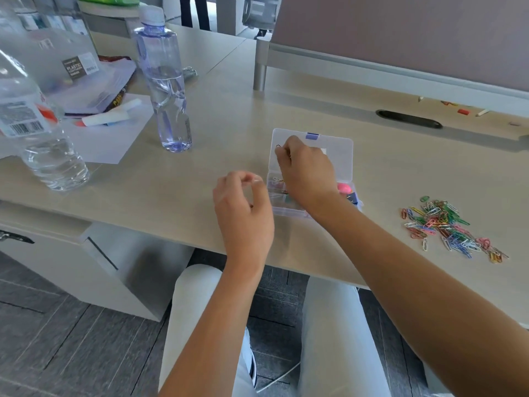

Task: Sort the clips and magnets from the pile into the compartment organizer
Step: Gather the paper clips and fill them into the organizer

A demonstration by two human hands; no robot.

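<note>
Clear plastic compartment organizer (337, 144) lies open on the pale wood-grain desk (217, 116), lid laid back on the far side with a purple latch (312, 136) at its far edge. Compartments on the near side hold a few items: a pink piece (345, 188) at the right end, something dark blue just near of it, and some clips in the left cells; details partly hidden by the arm.

Right hand (306, 170) reaches across the organizer from the right, fingers curled, pinching a thin dark paper clip (278, 146) at the fingertips over the left part of the lid. Left hand (243, 213) hovers just left of the organizer, above the desk, fingers curled with thumb and forefinger tips drawn together; cannot tell whether anything is held between them.

Pile of coloured paper clips (446, 227) lies on the desk well to the right of the organizer, near the front edge: green, blue, red, pink, white, yellow mixed. No magnets can be made out in it.

Left side of desk: tall clear water bottle (163, 81) standing upright, a second, larger bottle (37, 130) nearer the left edge, white paper sheet (114, 138) between them, stacked packets behind. Far right: dark cable slot (409, 118) and a small red object (463, 111).
</note>
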